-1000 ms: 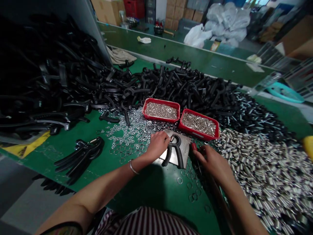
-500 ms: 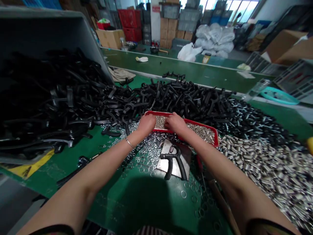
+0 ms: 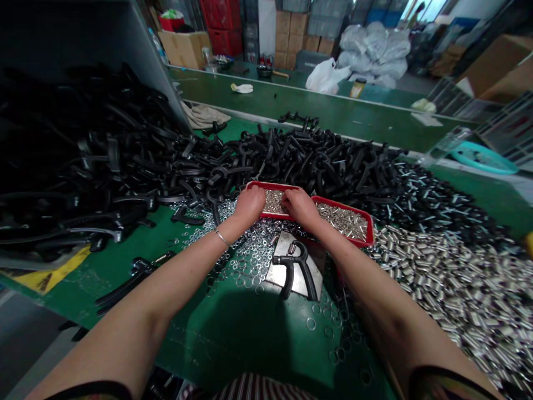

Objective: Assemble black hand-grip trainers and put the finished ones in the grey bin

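Observation:
My left hand [image 3: 250,203] is closed, its curled fingers at the left end of a red tray [image 3: 272,184] full of tiny metal parts [image 3: 273,201]. At that tray's right end, my right hand [image 3: 300,208] has its fingertips pressed together among the parts. Whatever either hand pinches is too small or hidden to name. Below the hands, a black hand gripper [image 3: 298,271] with a coil spring near its top lies on a metal plate [image 3: 276,273]. Next to my right wrist is a second red tray [image 3: 372,228] of small metal pins [image 3: 343,221].
Black handles [image 3: 316,158] are heaped behind the trays and spill from a grey bin [image 3: 160,72] at left. Loose washers [image 3: 256,250] surround the plate. Springs [image 3: 441,283] pile up at right, below black parts with bolts [image 3: 445,200]. A cloth [image 3: 204,115] lies behind.
The camera view has tilted down slightly. Both hands stay at the red tray, with the right fingers shifting a little among the parts. The hand gripper stays on the plate.

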A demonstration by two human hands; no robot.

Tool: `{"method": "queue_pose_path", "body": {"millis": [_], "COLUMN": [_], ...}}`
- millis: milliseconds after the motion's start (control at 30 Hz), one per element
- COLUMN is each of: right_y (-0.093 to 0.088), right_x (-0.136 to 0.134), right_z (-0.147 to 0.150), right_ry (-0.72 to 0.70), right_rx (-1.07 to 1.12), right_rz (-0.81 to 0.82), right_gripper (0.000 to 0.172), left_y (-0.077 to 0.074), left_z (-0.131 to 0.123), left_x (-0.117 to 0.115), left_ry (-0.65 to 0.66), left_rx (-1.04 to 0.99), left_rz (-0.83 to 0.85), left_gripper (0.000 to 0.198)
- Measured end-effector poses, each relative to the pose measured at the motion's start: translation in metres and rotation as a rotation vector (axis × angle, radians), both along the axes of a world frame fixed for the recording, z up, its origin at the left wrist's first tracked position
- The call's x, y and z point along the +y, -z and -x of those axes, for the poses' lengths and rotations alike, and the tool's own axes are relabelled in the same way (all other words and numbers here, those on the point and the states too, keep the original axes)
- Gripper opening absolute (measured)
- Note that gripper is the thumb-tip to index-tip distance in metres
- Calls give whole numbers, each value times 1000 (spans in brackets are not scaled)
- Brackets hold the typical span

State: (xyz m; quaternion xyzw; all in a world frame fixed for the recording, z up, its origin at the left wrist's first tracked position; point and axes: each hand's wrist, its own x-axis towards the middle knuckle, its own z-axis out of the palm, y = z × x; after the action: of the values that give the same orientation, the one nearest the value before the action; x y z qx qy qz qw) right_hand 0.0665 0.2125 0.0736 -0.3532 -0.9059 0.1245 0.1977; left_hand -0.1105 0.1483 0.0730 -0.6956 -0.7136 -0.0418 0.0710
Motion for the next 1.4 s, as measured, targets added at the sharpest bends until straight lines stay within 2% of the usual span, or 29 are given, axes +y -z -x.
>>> {"method": "queue_pose_path", "body": {"millis": [100,167,233,333,433,567,667,733,800,900,1067,1167,1267,1400], "right_y": [-10,-18,-24,-29,-27,-10,6,13,18,22,23,21,19,17], "right_x": [-9,-24,-46,-84,-117,-141,-149,-151,-153,-154,-159,-165,-168,-160], "right_z": [-9,-23,-43,-77,-101,-109,-105,-101,-99,-97,-96,-96,-96,-99], "right_ry": [65,122,155,172,182,188,151,74,-1,-43,-22,19,33,0], "right_rx": [212,477,682,678,587,435,319,285,263,209,62,-54,-106,54], "right_rz": [83,284,552,834,912,869,624,418,280,178,43,24,59,170], "right_gripper": [7,8,14,20,19,16,14,13,15,17,22,23,23,21], "left_y": [0,1,1,5,10,13,8,2,-3,-9,-12,-13,-11,0], "left_z": [-2,-2,-2,0,5,13,17,17,16,9,-8,-21,-37,-62], "left_x": [-4,-7,-9,-9,-6,-11,-20,-27,-34,-45,-69,-87,-105,-122], "left_ry": [-15,-8,10,55,105,140,86,40,2,-4,109,137,181,359], "left_rx": [-16,-46,-91,-171,-292,-530,-747,-891,-993,-1042,-1121,-1188,-1137,-755], "left_rz": [-8,-41,-81,-108,-137,-295,-419,-424,-388,-314,-135,-10,59,-10], "left_gripper": [26,26,24,21,15,8,10,12,14,15,20,17,15,19]}}
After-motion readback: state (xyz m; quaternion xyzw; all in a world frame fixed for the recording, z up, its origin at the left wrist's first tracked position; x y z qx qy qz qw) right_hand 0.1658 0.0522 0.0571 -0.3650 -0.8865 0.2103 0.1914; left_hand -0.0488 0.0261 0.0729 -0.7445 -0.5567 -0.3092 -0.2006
